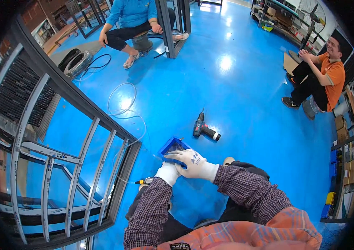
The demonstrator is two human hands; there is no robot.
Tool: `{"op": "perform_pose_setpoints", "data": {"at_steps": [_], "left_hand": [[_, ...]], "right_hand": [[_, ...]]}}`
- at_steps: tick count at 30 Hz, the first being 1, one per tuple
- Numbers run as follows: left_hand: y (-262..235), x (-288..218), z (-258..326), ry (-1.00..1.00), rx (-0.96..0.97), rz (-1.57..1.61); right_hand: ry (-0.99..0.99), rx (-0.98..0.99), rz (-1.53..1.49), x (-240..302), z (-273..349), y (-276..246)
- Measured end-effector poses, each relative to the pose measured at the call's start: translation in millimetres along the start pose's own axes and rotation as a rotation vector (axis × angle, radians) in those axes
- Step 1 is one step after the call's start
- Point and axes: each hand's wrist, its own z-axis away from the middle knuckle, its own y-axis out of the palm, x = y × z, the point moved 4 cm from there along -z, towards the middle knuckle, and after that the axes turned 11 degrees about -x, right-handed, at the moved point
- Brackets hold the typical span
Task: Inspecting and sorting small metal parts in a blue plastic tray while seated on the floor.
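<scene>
My two gloved hands meet low in front of me, at the near edge of a small blue bin on the floor. My right hand, in a white glove with a blue palm, lies across the left, its fingers bent and closed; what they hold is hidden. My left hand is tucked beneath it, so its fingers do not show. Small pieces too fine to name lie in the bin. Past it rests a cordless drill, bit pointing away. Beside my left wrist is a yellow-and-black tool on a clear hose.
A dark metal frame with pale bars stands close on my left. One person in blue sits at the far left by another frame; one in orange sits at the right. Shelving lines the right side.
</scene>
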Motion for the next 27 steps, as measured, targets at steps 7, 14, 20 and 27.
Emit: {"op": "perform_pose_setpoints", "data": {"at_steps": [7, 14, 20, 27], "left_hand": [[0.7, -6.2, 8.0, 0.031, -0.012, -0.031], [-1.1, -2.7, 19.6, 0.011, -0.01, -0.067], [-18.0, -12.8, 6.8, -0.256, 0.044, -0.151], [-37.6, -16.8, -23.7, -0.517, 0.067, -0.266]], "right_hand": [[-0.017, -0.016, 0.034, -5.6, 3.1, -0.3], [-0.06, -0.065, -0.041, -7.9, -0.2, -1.1], [-0.059, -0.099, -0.109, 5.2, -2.8, -9.7], [-0.066, -0.073, -0.075, 9.3, 4.3, -11.1]]}}
